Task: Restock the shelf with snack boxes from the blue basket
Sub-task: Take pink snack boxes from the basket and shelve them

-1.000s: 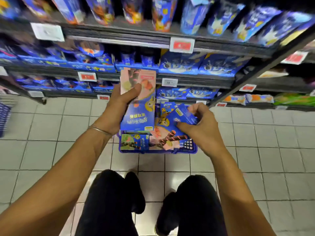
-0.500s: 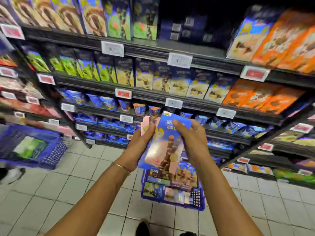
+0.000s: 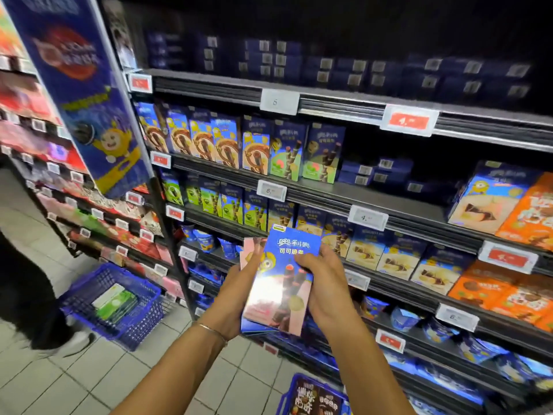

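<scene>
Left hand (image 3: pixel 238 295), right hand (image 3: pixel 327 290), boxes (image 3: pixel 279 295) seemingly upright

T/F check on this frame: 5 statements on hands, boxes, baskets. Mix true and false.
1. The left hand and the right hand both hold the snack boxes. True.
2. The front box of that stack is orange. False: it is blue at the top and pink lower down.
3. The blue basket at the bottom edge is empty. False: boxes show inside it.
4. The second basket, on the floor at left, holds green packs. True.
5. The held boxes already stand on the shelf. False: they are in the hands, in front of it.
</scene>
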`<state>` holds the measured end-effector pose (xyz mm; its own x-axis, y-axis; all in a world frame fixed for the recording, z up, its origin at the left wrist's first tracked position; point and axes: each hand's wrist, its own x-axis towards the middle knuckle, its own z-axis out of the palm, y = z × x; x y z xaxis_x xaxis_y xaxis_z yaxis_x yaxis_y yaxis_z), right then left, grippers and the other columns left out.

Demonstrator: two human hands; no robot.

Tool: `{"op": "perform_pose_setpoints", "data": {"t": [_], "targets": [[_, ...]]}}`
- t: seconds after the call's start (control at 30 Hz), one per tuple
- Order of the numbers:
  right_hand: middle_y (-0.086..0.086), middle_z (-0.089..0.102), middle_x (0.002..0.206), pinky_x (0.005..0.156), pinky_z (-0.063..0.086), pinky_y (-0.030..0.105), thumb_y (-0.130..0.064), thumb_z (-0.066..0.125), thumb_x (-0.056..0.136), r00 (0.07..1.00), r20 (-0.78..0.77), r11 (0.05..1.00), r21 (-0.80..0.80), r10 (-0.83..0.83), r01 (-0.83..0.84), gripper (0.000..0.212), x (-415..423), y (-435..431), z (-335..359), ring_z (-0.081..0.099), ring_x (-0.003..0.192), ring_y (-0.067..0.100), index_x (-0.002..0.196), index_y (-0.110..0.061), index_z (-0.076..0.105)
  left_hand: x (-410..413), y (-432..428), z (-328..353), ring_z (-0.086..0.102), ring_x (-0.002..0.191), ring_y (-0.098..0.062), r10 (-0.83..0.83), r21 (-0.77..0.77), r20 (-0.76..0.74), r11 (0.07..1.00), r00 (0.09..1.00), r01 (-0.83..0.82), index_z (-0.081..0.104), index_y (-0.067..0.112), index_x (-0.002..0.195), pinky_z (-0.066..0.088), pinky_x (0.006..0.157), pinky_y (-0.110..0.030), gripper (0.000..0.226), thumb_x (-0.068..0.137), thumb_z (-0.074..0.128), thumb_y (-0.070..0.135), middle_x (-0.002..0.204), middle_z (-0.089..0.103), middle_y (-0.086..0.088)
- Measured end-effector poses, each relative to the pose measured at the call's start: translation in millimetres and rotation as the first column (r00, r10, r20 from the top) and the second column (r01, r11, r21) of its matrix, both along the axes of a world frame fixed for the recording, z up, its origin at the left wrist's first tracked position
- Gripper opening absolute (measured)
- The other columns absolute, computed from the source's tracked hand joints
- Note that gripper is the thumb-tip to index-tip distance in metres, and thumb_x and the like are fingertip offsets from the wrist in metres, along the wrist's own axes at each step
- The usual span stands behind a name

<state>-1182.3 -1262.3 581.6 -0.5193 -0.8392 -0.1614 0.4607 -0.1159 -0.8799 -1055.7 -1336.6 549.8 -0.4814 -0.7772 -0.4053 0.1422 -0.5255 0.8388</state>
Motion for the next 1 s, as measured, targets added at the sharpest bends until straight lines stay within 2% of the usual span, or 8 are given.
{"op": "perform_pose_setpoints", "data": {"t": [0.1, 0.23, 0.37, 0.43, 0.5, 0.67, 0.83, 1.0], "targets": [[0.018, 0.073, 0.102, 0.062, 0.056, 0.031, 0.013, 0.055, 0.089, 0.997, -0.052, 0.994, -0.087, 0.058, -0.062, 0.027, 0, -27, 23, 0.071, 0.075, 0.024, 0.112, -0.001, 0.061, 7, -20, 29, 0.066, 0.124, -0.043, 0.061, -0.119, 0.016, 0.991, 0.998, -0.059, 0.064, 0.012, 0.141, 0.046, 0.113, -0.064, 0.072, 0.091, 0.069, 0.065, 0.136, 0.069, -0.019], [0.015, 0.073, 0.114, 0.085, 0.056, 0.043, 0.007, 0.057, 0.092, 0.983, -0.150, 0.975, -0.182, 0.102, -0.128, 0.030, 9, -63, 54, 0.071, 0.097, 0.030, 0.121, -0.004, 0.062, 17, -54, 60, 0.072, 0.114, -0.042, 0.162, -0.239, -0.008, 0.958, 0.987, -0.159, 0.061, 0.008, 0.142, 0.058, 0.100, -0.056, 0.083, 0.084, 0.071, 0.066, 0.132, 0.071, -0.020], [0.019, 0.069, 0.123, 0.103, 0.045, 0.059, 0.004, 0.056, 0.095, 0.976, -0.194, 0.961, -0.233, 0.104, -0.149, 0.035, 25, -107, 84, 0.065, 0.114, 0.039, 0.129, -0.004, 0.058, 31, -99, 84, 0.071, 0.117, -0.043, 0.219, -0.279, -0.063, 0.933, 0.974, -0.228, 0.047, 0.008, 0.154, 0.055, 0.101, -0.063, 0.088, 0.090, 0.072, 0.063, 0.143, 0.063, -0.021], [0.027, 0.064, 0.126, 0.103, 0.043, 0.064, 0.004, 0.056, 0.095, 0.973, -0.217, 0.955, -0.265, 0.078, -0.136, 0.034, 35, -133, 95, 0.063, 0.114, 0.040, 0.128, -0.001, 0.055, 39, -125, 94, 0.073, 0.115, -0.041, 0.233, -0.318, -0.081, 0.916, 0.969, -0.246, 0.046, 0.006, 0.154, 0.059, 0.097, -0.059, 0.092, 0.089, 0.073, 0.064, 0.141, 0.066, -0.019], [0.033, 0.062, 0.119, 0.097, 0.045, 0.065, 0.004, 0.056, 0.095, 0.968, -0.245, 0.950, -0.291, 0.044, -0.117, 0.022, 46, -158, 104, 0.062, 0.100, 0.036, 0.115, -0.001, 0.060, 48, -150, 104, 0.075, 0.110, -0.038, 0.197, -0.382, -0.112, 0.896, 0.974, -0.225, 0.061, 0.008, 0.143, 0.061, 0.094, -0.056, 0.083, 0.086, 0.071, 0.067, 0.130, 0.073, -0.017], [0.021, 0.070, 0.114, 0.095, 0.049, 0.061, 0.001, 0.058, 0.095, 0.965, -0.260, 0.946, -0.313, -0.006, -0.079, 0.025, 77, -233, 120, 0.066, 0.094, 0.034, 0.120, -0.002, 0.059, 72, -226, 126, 0.078, 0.105, -0.032, 0.148, -0.424, -0.160, 0.883, 0.976, -0.203, 0.068, 0.014, 0.134, 0.065, 0.082, -0.046, 0.062, 0.092, 0.068, 0.060, 0.120, 0.078, -0.011], [0.023, 0.068, 0.120, 0.097, 0.050, 0.058, 0.000, 0.058, 0.095, 0.959, -0.281, 0.944, -0.321, -0.021, -0.073, 0.030, 109, -308, 146, 0.069, 0.102, 0.036, 0.125, 0.000, 0.057, 101, -307, 145, 0.072, 0.118, -0.038, 0.099, -0.400, -0.203, 0.899, 0.974, -0.175, 0.058, 0.012, 0.145, 0.054, 0.104, -0.062, 0.070, 0.095, 0.065, 0.060, 0.132, 0.073, -0.013], [0.028, 0.066, 0.121, 0.094, 0.052, 0.055, 0.004, 0.057, 0.093, 0.972, -0.233, 0.940, -0.338, -0.028, -0.054, 0.032, 128, -356, 171, 0.068, 0.096, 0.037, 0.125, 0.005, 0.056, 120, -374, 162, 0.070, 0.119, -0.043, 0.028, -0.429, -0.219, 0.895, 0.975, -0.122, 0.064, 0.008, 0.139, 0.051, 0.106, -0.066, 0.062, 0.099, 0.065, 0.055, 0.129, 0.074, -0.018]]}}
